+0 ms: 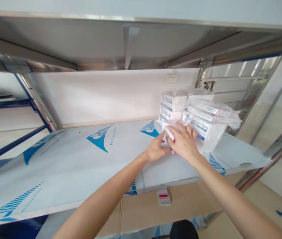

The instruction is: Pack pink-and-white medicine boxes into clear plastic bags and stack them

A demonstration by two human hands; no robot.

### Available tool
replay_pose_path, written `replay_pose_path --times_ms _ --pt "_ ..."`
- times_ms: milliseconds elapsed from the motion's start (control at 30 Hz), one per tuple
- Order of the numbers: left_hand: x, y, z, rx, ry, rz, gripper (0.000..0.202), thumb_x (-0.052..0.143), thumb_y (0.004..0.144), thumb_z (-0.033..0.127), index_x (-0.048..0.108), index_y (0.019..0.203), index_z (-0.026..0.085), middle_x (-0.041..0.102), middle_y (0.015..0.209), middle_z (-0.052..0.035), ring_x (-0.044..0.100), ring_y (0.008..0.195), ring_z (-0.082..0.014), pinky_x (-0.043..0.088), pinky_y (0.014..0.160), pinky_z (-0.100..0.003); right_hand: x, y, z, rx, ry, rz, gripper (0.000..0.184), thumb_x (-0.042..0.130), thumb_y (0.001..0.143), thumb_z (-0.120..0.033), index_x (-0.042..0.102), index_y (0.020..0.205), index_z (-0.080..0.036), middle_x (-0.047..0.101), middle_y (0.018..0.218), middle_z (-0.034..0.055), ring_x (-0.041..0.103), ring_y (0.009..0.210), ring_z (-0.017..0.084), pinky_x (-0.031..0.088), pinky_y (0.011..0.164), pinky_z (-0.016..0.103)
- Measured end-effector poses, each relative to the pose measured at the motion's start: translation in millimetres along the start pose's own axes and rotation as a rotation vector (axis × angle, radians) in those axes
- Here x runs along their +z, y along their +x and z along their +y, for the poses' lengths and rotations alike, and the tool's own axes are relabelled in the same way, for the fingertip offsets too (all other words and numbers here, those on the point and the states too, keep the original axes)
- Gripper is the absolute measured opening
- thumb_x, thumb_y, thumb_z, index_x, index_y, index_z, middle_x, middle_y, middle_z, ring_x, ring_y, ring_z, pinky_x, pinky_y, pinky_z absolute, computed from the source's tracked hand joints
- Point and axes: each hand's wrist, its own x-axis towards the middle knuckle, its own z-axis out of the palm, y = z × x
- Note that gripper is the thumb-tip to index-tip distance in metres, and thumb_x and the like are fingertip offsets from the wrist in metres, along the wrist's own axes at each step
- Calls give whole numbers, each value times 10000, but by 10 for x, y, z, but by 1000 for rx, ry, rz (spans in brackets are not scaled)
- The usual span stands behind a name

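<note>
We see the packs [200, 114], a heap of flat white boxes in clear wrap, on the shelf [81, 159] towards its far right end, at about 2 o'clock from the middle of our view. Our right hand [184, 142] lies open and flat against the near face of the heap, fingers spread and closing on nothing. Our left hand [157, 149] is half curled just at its 9 o'clock, fingertips at the lowest pack. We cannot tell whether it pinches the wrap or only rests there, because the spot where the two hands meet hides it. The heap looks loosely stacked, so we judge that a push from the flat hand could slide the upper boxes off towards 3 o'clock, where the shelf ends and the floor [267, 196] lies below. The wrap looks slick, and so does the printed film [101, 139] covering the shelf. That could let the whole heap skid, or let a box slip out of a weak pinch. The upper shelf [106, 43] hangs low at 12 o'clock, and a raised heap could knock against it. Hard to make out are the print on the boxes, how many there are, and whether the wrap is one bag or several. The far side of the heap is hidden, a patch on the floor at 6 o'clock is blurred, and both our forearms are cut off by the lower edge.
</note>
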Motion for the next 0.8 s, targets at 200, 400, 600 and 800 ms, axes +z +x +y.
replay_pose_path --times_ms 200,400,600,800 --pt "-876 -513 -74 21 273 -17 386 619 829 255 673 1206 193 702 1203 -121 696 984 -229 555 873 -360 -237 21 -333 -74 300 319 226 627 854 -290 698 1063 -243 592 1321 139 367 1362 431 269 1086 646" --pt "-1619 -778 -193 -55 311 174 227 543 842 249 691 1000 179 719 808 -39 681 665 -163 529 678 -282 31 367 -1014 -304 857 -199 137 552 878 -249 671 811 -230 717 818 35 647 761 200 519 760 339" --pt "-1779 -728 -458 -110 196 264 224 513 856 285 664 978 173 680 737 -20 646 565 -140 489 535 -232 653 711 -1372 -463 765 -394 160 543 901 -262 638 783 -212 634 644 -26 556 583 126 425 602 239" --pt "-1729 -707 -711 -148 38 261 221 539 870 328 655 974 172 665 701 -9 631 536 -130 504 533 -234 1069 622 -1378 -418 690 -330 179 516 897 -242 550 724 -214 574 601 -29 515 559 132 368 579 247"
